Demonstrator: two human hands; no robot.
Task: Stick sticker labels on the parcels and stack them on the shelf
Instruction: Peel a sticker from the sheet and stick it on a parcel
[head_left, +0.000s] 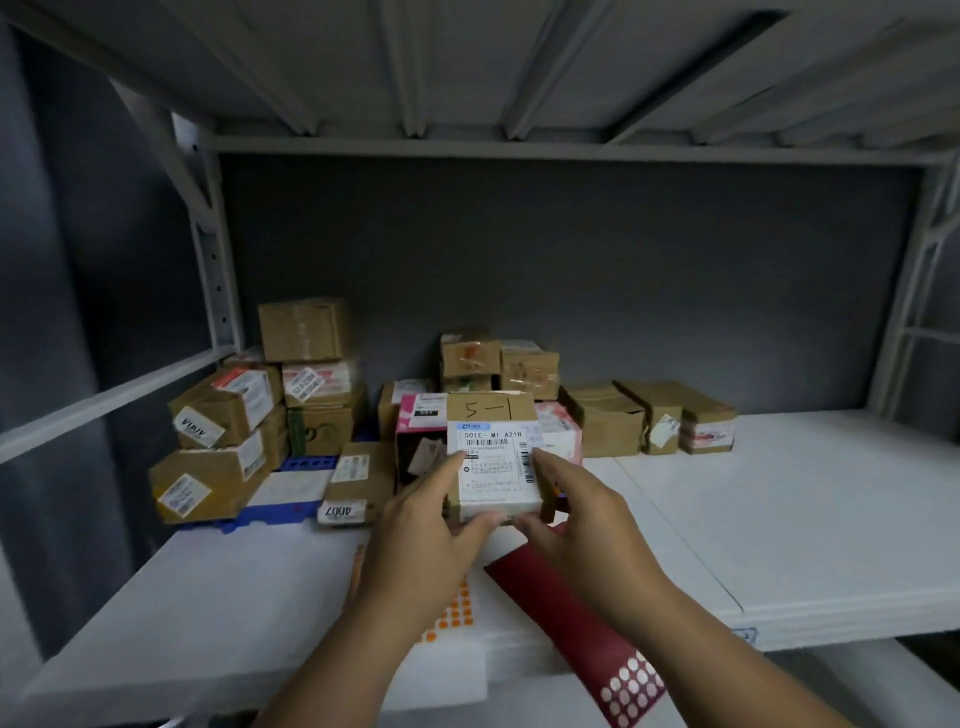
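Both the left hand (431, 525) and right hand (576, 514) grip the labelled parcel (493, 452); keeping it level should help when stacking it squarely on the shelf (779, 509).

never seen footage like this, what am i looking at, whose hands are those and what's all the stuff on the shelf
There is no robot here. A person wears a camera on the head, so this single picture looks forward and down at their own two hands.

The left hand and right hand together hold a small cardboard parcel with a white shipping label and "5-1" handwritten on top.

Below them is a white shelf. At its back stand more parcels: a stack on the left and a row on the right. Near the front edge lie an orange dot-sticker sheet and a dark red sheet with white dots, partly under the hands.
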